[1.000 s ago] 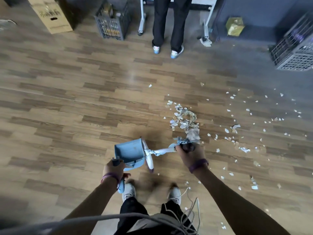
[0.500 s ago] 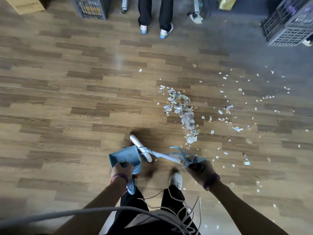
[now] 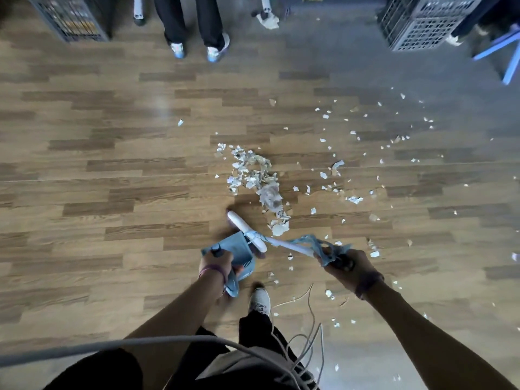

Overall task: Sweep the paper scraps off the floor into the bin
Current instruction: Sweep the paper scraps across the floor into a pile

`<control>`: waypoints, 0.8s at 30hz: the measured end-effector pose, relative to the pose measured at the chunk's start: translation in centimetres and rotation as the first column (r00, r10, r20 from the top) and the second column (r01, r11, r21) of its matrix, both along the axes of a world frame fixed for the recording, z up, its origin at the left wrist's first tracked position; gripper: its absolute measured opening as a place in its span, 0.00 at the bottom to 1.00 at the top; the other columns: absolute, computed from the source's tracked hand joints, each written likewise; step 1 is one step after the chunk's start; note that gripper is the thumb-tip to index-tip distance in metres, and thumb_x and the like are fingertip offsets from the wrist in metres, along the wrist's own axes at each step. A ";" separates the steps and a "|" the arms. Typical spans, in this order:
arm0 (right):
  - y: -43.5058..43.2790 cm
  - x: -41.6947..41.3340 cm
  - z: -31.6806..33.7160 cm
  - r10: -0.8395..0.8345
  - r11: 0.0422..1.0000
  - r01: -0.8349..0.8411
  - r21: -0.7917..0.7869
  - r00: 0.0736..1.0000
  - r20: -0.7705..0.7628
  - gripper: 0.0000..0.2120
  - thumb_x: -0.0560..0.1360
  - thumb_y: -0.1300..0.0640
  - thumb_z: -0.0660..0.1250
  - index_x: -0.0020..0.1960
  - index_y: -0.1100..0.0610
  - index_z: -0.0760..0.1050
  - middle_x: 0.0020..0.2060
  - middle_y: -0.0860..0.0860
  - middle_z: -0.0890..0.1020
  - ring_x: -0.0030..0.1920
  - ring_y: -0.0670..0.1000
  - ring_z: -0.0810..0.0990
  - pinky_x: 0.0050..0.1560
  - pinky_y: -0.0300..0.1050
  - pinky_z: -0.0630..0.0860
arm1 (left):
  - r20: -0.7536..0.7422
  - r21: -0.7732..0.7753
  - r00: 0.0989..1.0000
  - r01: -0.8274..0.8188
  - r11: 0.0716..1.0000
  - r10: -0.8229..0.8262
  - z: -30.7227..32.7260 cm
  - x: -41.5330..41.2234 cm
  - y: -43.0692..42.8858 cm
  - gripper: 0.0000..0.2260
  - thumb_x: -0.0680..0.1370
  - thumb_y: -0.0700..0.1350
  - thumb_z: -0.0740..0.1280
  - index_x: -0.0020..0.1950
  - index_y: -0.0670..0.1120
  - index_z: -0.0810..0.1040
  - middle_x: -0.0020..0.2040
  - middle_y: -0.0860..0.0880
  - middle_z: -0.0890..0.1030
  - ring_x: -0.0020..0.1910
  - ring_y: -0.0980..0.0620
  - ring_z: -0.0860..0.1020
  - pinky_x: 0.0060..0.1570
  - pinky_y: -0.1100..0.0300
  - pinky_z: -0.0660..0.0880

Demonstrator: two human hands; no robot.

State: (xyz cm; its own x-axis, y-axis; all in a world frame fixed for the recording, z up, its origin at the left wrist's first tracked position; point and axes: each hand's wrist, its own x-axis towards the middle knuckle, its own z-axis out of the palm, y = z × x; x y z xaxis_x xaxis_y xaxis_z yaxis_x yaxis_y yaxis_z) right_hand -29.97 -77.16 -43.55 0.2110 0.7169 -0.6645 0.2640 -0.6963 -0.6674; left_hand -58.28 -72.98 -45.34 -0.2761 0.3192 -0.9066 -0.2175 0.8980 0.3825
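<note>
The left hand (image 3: 215, 262) has its fingers curled round the handle of a blue dustpan (image 3: 239, 249), which it holds low over the wooden floor (image 3: 112, 170). The right hand (image 3: 344, 266) grips the top end of a short white broom (image 3: 287, 244). Pale blue strips (image 3: 320, 244) are tied round the shaft just ahead of the fingers. The shaft slants down to the left, and the white broom head overlaps the dustpan's right edge in this view. Whether the 2 touch cannot be told. Each wrist wears a purple band.

Just beyond the broom head lies the main pile of paper scraps (image 3: 253, 175), a loose heap trailing back toward the head. More scraps are strewn thinly to the right and far right, and a few lie near the wearer's white shoe (image 3: 260, 299) and beside the right forearm.

A grey cable (image 3: 140, 343) curves across the bottom of the view, with thinner wires looping beside the leg.

At the far edge a second person (image 3: 191, 21) stands in dark trousers and light shoes, facing the pile but well apart from it. 2 dark lattice crates stand there too, 1 at far left (image 3: 70, 19) and 1 at far right (image 3: 422, 22). A crumpled paper wad (image 3: 268, 21) lies by a white stand foot, and a blue frame leg (image 3: 510, 63) shows at the right edge.
</note>
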 end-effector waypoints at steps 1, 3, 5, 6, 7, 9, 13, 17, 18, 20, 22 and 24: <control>0.4 0.5 0.5 0.031 0.999 -0.032 0.025 0.998 0.060 0.13 0.72 0.46 0.70 0.35 0.54 0.84 0.36 0.66 0.83 0.36 0.46 0.77 0.49 0.47 0.74 | 0.018 -0.008 1.000 0.014 1.000 -0.014 -0.2 0.9 0.9 0.03 0.78 0.33 0.58 0.48 0.39 0.68 0.40 0.38 0.75 0.30 0.43 0.75 0.16 0.60 0.73; 0.8 2.2 0.0 0.055 0.998 -0.060 0.035 0.991 0.122 0.10 0.64 0.45 0.76 0.40 0.49 0.84 0.41 0.70 0.81 0.40 0.48 0.73 0.45 0.44 0.70 | 0.035 0.002 0.997 0.069 0.998 -0.069 -0.5 2.5 2.3 0.03 0.79 0.34 0.59 0.50 0.40 0.68 0.42 0.37 0.75 0.28 0.44 0.75 0.15 0.62 0.72; 1.5 2.9 0.4 0.061 0.994 -0.074 0.081 0.987 0.151 0.12 0.63 0.45 0.78 0.43 0.49 0.84 0.39 0.67 0.83 0.39 0.47 0.72 0.44 0.43 0.70 | 0.037 0.041 0.992 0.122 0.992 -0.123 -0.8 3.4 3.6 0.03 0.79 0.34 0.60 0.48 0.40 0.68 0.38 0.38 0.75 0.20 0.47 0.75 0.15 0.62 0.72; 2.0 2.9 0.7 0.054 0.993 -0.070 0.100 0.987 0.152 0.13 0.64 0.47 0.77 0.45 0.52 0.84 0.34 0.63 0.83 0.37 0.47 0.70 0.42 0.42 0.70 | 0.030 0.063 0.986 0.162 0.985 -0.165 -1.0 3.6 4.0 0.03 0.79 0.33 0.60 0.47 0.40 0.68 0.36 0.38 0.74 0.16 0.49 0.74 0.15 0.62 0.71; 2.4 2.9 1.2 0.047 0.994 -0.064 0.091 0.984 0.174 0.12 0.66 0.50 0.76 0.45 0.57 0.83 0.29 0.58 0.80 0.35 0.46 0.69 0.39 0.41 0.69 | 0.029 0.079 0.980 0.193 0.978 -0.196 -0.9 3.7 4.5 0.03 0.79 0.33 0.60 0.47 0.40 0.68 0.34 0.39 0.73 0.15 0.50 0.73 0.15 0.63 0.71; 3.8 2.0 2.5 0.054 0.991 -0.082 0.101 0.966 0.252 0.12 0.69 0.53 0.74 0.38 0.63 0.80 0.23 0.54 0.73 0.30 0.46 0.68 0.33 0.38 0.67 | 0.023 0.076 0.977 0.211 0.975 -0.213 -0.4 3.0 5.2 0.04 0.78 0.34 0.61 0.45 0.41 0.69 0.35 0.39 0.74 0.19 0.47 0.75 0.16 0.62 0.72; 7.9 -2.9 6.1 0.137 0.957 -0.223 0.188 0.913 0.385 0.17 0.71 0.52 0.74 0.27 0.55 0.73 0.20 0.48 0.74 0.26 0.41 0.71 0.31 0.32 0.65 | -0.034 0.123 0.985 0.172 0.977 -0.169 1.1 -0.6 6.8 0.02 0.77 0.39 0.65 0.48 0.40 0.74 0.42 0.37 0.79 0.30 0.43 0.78 0.21 0.60 0.75; 14.2 -9.6 9.6 0.184 0.945 -0.270 0.184 0.904 0.385 0.12 0.70 0.50 0.73 0.33 0.52 0.75 0.33 0.53 0.81 0.39 0.55 0.77 0.39 0.41 0.68 | -0.072 0.205 0.991 0.128 0.970 -0.115 3.0 -6.3 9.2 0.05 0.75 0.42 0.66 0.46 0.40 0.78 0.37 0.40 0.79 0.30 0.44 0.78 0.29 0.59 0.75; 15.7 -11.2 10.0 0.170 0.943 -0.259 0.208 0.914 0.369 0.13 0.70 0.51 0.73 0.32 0.52 0.73 0.32 0.52 0.80 0.38 0.55 0.77 0.39 0.41 0.68 | -0.061 0.212 0.994 0.105 0.972 -0.094 3.4 -8.0 9.8 0.04 0.75 0.41 0.66 0.45 0.41 0.78 0.36 0.39 0.79 0.29 0.44 0.78 0.28 0.60 0.75; 18.7 -14.5 10.6 0.124 0.943 -0.223 0.247 0.925 0.359 0.13 0.69 0.50 0.74 0.30 0.51 0.73 0.31 0.53 0.80 0.39 0.56 0.79 0.39 0.43 0.73 | -0.051 0.224 0.997 0.066 0.972 -0.056 3.8 -11.2 11.4 0.03 0.75 0.40 0.66 0.44 0.41 0.78 0.36 0.39 0.79 0.29 0.44 0.78 0.29 0.59 0.76; 21.6 -17.9 10.9 0.121 0.940 -0.224 0.259 0.924 0.362 0.14 0.68 0.50 0.74 0.30 0.51 0.72 0.29 0.52 0.80 0.36 0.55 0.78 0.38 0.43 0.73 | -0.045 0.267 0.999 0.021 0.963 -0.009 4.1 -14.6 13.4 0.02 0.73 0.39 0.67 0.43 0.40 0.79 0.35 0.40 0.78 0.30 0.44 0.78 0.34 0.55 0.78; 24.4 -21.9 11.3 0.126 0.936 -0.233 0.263 0.922 0.367 0.15 0.68 0.51 0.75 0.28 0.53 0.72 0.26 0.48 0.77 0.33 0.52 0.77 0.34 0.41 0.70 | -0.049 0.307 0.999 0.010 0.952 0.005 4.4 -18.4 15.9 0.05 0.70 0.41 0.69 0.43 0.40 0.79 0.33 0.42 0.77 0.29 0.45 0.78 0.39 0.49 0.80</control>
State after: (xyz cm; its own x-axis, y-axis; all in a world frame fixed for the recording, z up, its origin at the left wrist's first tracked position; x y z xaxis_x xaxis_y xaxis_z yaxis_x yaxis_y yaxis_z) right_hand -51.90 -52.72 -32.26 0.2338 0.9155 -0.3274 0.6126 -0.4002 -0.6816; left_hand -76.70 -57.08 -40.91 -0.3160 0.5811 -0.7500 -0.1898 0.7358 0.6500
